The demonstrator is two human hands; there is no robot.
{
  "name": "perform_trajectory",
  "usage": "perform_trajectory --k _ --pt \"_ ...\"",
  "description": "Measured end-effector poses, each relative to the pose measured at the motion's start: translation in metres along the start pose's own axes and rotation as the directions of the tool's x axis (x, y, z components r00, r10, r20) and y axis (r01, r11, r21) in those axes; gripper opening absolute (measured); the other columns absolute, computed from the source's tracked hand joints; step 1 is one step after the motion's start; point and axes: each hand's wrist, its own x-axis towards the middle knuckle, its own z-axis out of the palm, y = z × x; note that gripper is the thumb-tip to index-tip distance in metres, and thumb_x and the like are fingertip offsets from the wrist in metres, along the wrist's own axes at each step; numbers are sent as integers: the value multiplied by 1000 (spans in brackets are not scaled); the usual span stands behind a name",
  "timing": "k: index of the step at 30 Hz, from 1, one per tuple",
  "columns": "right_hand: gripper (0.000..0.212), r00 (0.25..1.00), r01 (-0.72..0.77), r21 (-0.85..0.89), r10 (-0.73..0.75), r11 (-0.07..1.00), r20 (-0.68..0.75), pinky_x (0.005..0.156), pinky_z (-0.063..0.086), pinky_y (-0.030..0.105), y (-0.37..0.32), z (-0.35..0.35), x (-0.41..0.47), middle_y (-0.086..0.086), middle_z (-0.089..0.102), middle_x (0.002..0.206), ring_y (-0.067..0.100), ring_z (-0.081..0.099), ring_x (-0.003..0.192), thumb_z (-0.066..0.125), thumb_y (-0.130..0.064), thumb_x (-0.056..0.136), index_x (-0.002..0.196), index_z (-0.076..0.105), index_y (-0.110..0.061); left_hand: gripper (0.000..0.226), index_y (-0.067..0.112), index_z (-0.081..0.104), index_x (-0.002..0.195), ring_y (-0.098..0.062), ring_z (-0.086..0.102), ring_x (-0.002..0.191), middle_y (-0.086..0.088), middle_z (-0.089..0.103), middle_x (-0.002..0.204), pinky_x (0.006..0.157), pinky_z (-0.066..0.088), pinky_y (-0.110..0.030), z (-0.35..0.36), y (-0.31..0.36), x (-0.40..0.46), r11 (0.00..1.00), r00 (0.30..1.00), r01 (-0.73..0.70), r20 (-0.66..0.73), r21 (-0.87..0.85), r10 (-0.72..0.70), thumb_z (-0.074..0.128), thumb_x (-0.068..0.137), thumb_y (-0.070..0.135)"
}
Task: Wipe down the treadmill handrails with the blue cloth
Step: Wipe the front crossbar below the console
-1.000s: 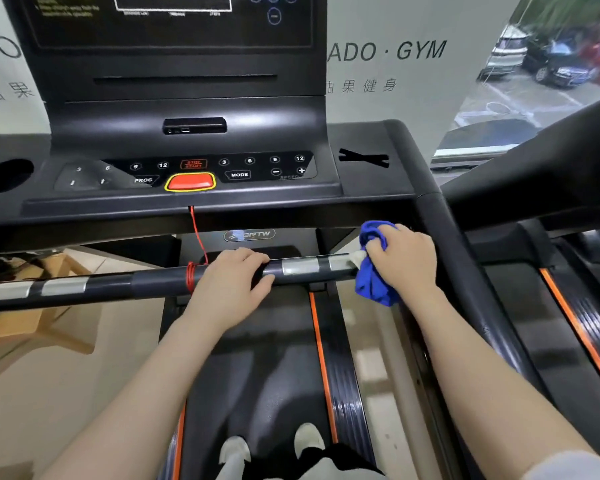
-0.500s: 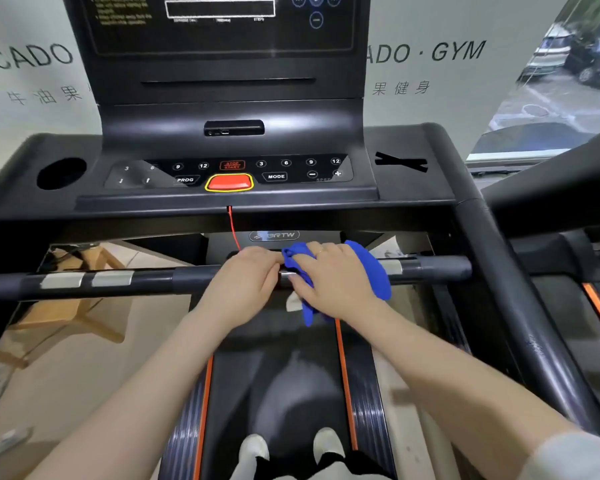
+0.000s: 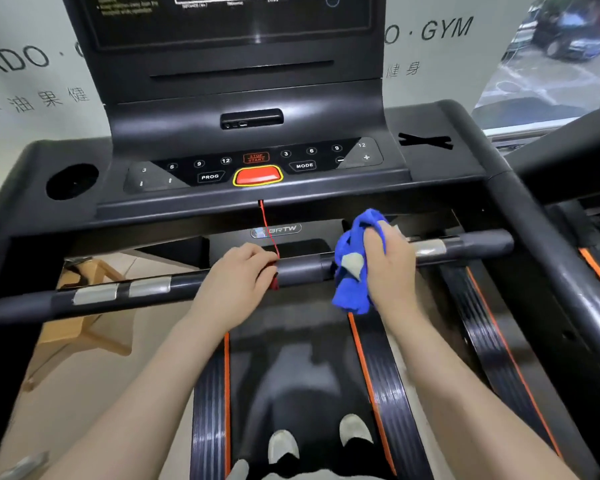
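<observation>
Right hand (image 3: 390,268) clamps the blue cloth (image 3: 352,261) around the crossbar handrail (image 3: 302,270), right of frame centre.
Left hand (image 3: 238,280) grips the same handrail at centre, fingers curled over the bar beside the red safety cord (image 3: 269,233). Both forearms extend upward from the lower frame edge. Cloth bunches above and below the bar. Round cup holder (image 3: 71,181) in the console, left of frame, shows only a dark interior; contents cannot be determined.

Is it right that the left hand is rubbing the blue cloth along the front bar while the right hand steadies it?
Not quite: the head view shows the right hand holding the blue cloth on the front bar, and the left hand steadying it.
</observation>
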Motion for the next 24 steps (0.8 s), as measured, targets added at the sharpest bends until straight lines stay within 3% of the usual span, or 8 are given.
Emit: perform_trajectory --k 3,6,12,16,18,19,21,24 --pt "24 994 111 -197 -110 974 15 61 34 27 8 31 -41 2 52 62 16 46 61 38 -27 81 68 52 -11 43 14 53 129 -28 49 109 -5 55 122 96 40 -36 1 -9 -1 996 996 -77 37 48 76 58 89 28" --pt "31 939 322 -570 -333 756 89 76 37 35 22 59 -56 12 66 89 29 54 85 40 -21 77 83 66 -5 48 16 49 132 -27 48 110 -6 54 123 97 38 -35 5 -16 -2 993 993 -113 27 40 111 61 87 23" --pt "25 812 529 -768 -479 362 333 98 29 43 48 61 -54 8 57 129 28 41 120 46 -19 76 81 70 -17 44 13 53 129 -30 50 105 -9 57 119 93 39 -38 10 -22 -1 987 987 -157 -25 26 158 62 86 19" --pt "19 848 460 -816 -447 350 286 80 31 38 57 29 -42 11 63 121 30 44 108 54 -9 62 73 68 -13 45 12 53 128 -31 50 106 -9 57 119 95 39 -41 12 -24 -2 985 984 -171 -47 27 172 63 86 21" --pt "26 935 181 -832 -355 524 -20 78 35 39 58 11 -33 16 58 123 34 46 104 52 -4 68 89 67 -8 45 12 53 128 -32 50 106 -10 57 119 95 40 -42 12 -24 -1 984 983 -177 -49 29 178 62 86 21" --pt "30 933 -50 -758 -241 651 -268 81 36 40 59 -2 -29 18 54 126 37 47 106 49 -2 77 101 66 -6 45 12 53 128 -32 50 106 -10 57 119 95 40 -42 13 -25 -1 983 982 -179 -51 31 180 62 86 22" --pt "32 767 -429 -357 125 830 -630 90 35 37 62 -16 -29 17 47 132 36 46 113 40 -5 93 122 54 -5 45 12 54 128 -32 51 105 -10 57 119 94 41 -42 13 -25 -1 984 982 -177 -56 26 178 63 85 21" --pt "25 699 -495 243 548 834 -459 86 49 24 56 6 -45 -6 64 103 14 53 99 31 -12 101 123 42 -12 45 12 54 128 -32 50 106 -10 57 119 95 40 -41 13 -24 -1 985 984 -170 -58 20 171 63 85 21"
